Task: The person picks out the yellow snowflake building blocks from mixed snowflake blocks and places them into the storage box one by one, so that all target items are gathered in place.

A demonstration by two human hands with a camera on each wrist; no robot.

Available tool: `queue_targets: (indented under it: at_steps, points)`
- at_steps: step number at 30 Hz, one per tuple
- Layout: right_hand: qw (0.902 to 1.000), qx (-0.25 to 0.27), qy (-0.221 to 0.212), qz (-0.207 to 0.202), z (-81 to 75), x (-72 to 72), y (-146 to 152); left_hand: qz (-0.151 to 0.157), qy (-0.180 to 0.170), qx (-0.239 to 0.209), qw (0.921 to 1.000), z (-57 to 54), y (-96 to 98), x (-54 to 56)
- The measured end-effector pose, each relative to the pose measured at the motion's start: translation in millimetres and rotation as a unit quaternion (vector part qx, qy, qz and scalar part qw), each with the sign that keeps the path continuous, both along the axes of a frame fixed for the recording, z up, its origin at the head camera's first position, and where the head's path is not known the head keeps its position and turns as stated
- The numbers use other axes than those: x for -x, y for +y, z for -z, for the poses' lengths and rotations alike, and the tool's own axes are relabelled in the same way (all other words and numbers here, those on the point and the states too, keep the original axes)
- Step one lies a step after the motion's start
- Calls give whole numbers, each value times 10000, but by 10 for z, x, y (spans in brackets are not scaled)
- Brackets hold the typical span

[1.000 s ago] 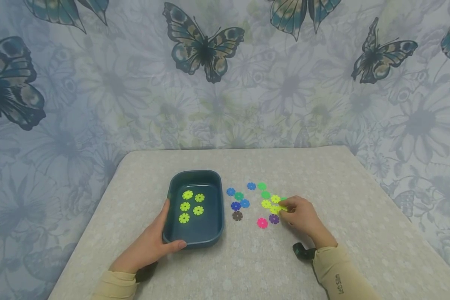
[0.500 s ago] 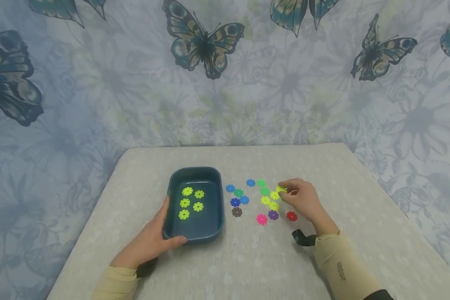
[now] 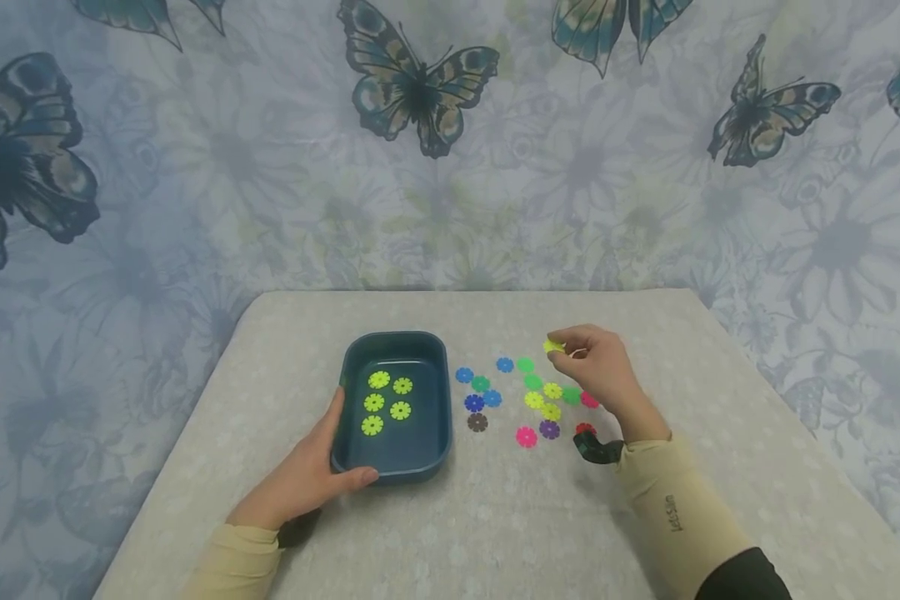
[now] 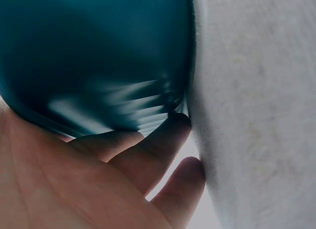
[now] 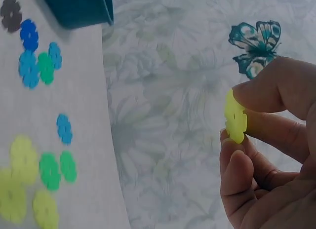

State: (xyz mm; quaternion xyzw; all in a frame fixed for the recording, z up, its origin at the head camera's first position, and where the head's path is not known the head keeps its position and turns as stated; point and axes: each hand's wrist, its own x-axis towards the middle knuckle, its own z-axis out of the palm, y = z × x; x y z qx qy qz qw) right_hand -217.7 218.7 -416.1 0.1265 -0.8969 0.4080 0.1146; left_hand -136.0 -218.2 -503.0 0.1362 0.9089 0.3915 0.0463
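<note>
Left hand (image 3: 307,477) in wide grip on blue tray (image 3: 412,448), right hand (image 3: 600,371) in narrow pinch on yellow disc (image 5: 236,121).

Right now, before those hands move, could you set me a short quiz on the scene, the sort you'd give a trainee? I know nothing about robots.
1. How many discs lie in the tray?
2. The held disc, in the right hand, is which colour: A. blue, B. yellow, C. pink?
3. True or false: the left hand grips the tray.

Key: 1. five; 2. B; 3. true.
</note>
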Motion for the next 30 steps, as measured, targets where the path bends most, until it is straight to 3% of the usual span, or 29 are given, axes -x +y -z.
queue_targets:
  at_steps: [5, 13, 21, 30]
  points:
    - [9992, 244, 58, -311, -102, 127, -430, 24, 53, 25, 10000, -10, -30, 3]
    - [9931, 768, 94, -884, -232, 328, -1453, 13, 2, -67, 10000, -1, -27, 21]
    - [9858, 849, -677, -1284, -69, 356, -2237, 25, 23, -91, 10000, 21, -34, 33]
    - [9789, 398, -1306, -1519, 278, 362, -2572, 88, -45, -209, 9997, -4, -41, 7]
